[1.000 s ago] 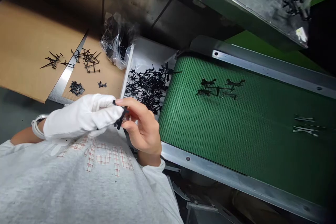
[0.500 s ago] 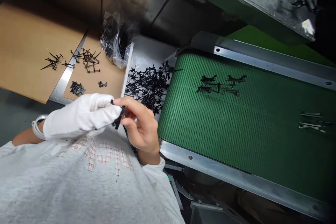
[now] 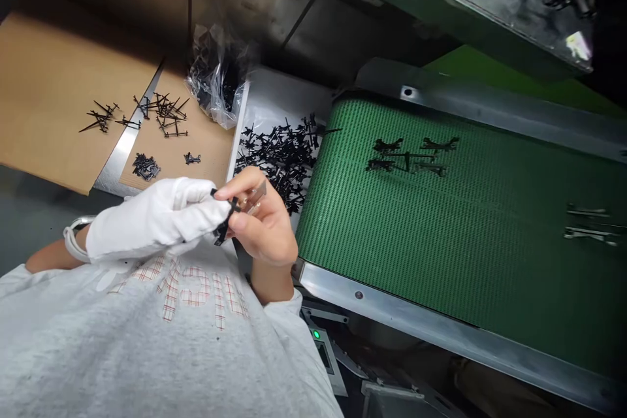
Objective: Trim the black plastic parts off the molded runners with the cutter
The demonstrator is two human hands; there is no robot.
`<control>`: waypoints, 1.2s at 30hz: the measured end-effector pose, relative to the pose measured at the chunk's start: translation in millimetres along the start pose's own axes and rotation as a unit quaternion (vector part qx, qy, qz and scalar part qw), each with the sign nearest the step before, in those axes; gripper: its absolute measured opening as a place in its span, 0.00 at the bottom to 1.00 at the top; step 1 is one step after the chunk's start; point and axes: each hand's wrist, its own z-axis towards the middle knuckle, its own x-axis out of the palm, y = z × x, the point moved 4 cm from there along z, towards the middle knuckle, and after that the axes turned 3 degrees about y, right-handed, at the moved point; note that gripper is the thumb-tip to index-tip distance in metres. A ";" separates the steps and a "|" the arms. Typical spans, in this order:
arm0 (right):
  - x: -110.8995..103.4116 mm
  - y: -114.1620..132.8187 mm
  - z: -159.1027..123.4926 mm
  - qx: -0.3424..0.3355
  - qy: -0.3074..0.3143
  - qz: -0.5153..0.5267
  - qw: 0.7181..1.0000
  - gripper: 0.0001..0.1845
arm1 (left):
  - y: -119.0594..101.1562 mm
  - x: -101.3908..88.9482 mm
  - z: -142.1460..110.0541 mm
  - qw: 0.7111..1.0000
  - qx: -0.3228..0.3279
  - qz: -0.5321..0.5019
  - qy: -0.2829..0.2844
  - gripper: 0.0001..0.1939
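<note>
My left hand (image 3: 154, 219), in a white glove, is closed on a black plastic part (image 3: 223, 225) in front of my shirt. From the other side my bare right hand (image 3: 267, 228) touches the same part with forefinger and thumb. A thin, shiny, metal-looking strip (image 3: 258, 194) lies within the curled fingers of my right hand; its kind cannot be made out. Beyond my hands, many black sprue pieces (image 3: 277, 150) are heaped in a white tray (image 3: 237, 144).
On the brown cardboard (image 3: 49, 98) at left lie black sprues (image 3: 169, 111) and small black parts (image 3: 145, 167). A clear plastic bag (image 3: 213, 78) stands behind. At right, a green conveyor belt (image 3: 392, 241) bears several black parts (image 3: 434, 170). A metal ledge (image 3: 441, 6) overhangs it.
My right hand has turned slightly, bringing the shiny strip between its fingers into view. Its thumb now presses nearer the black part. The far pair on the belt sits slightly farther right.
</note>
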 end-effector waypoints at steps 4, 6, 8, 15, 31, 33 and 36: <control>-5.5 -0.2 -0.5 0.007 -0.014 0.000 1.000 0.13 | 5.0 -4.1 -2.8 1.000 -0.002 -0.005 -0.013 0.25; -7.7 1.2 -2.5 -0.012 -0.064 -0.017 0.998 0.13 | 6.1 -4.6 -3.6 1.000 -0.003 -0.010 -0.023 0.27; -5.9 1.4 -3.4 -0.034 -0.080 -0.011 0.996 0.14 | 6.1 -4.6 -3.3 0.999 0.005 -0.020 -0.037 0.27; -5.8 -5.5 3.4 -0.018 -0.042 -0.049 0.998 0.18 | 0.0 -4.4 -0.9 0.998 0.026 0.018 -0.051 0.23; -7.7 7.9 -4.9 -0.037 -0.073 -0.080 0.993 0.13 | -13.8 -4.3 -1.3 0.962 0.082 0.211 -0.152 0.18; -7.8 9.0 -6.7 -0.033 -0.097 -0.113 0.988 0.13 | -16.0 -5.3 -3.9 0.940 0.127 0.268 -0.171 0.19; -6.9 7.7 -8.0 -0.032 -0.121 -0.121 0.985 0.13 | -18.1 -6.6 -7.5 0.907 0.183 0.322 -0.201 0.18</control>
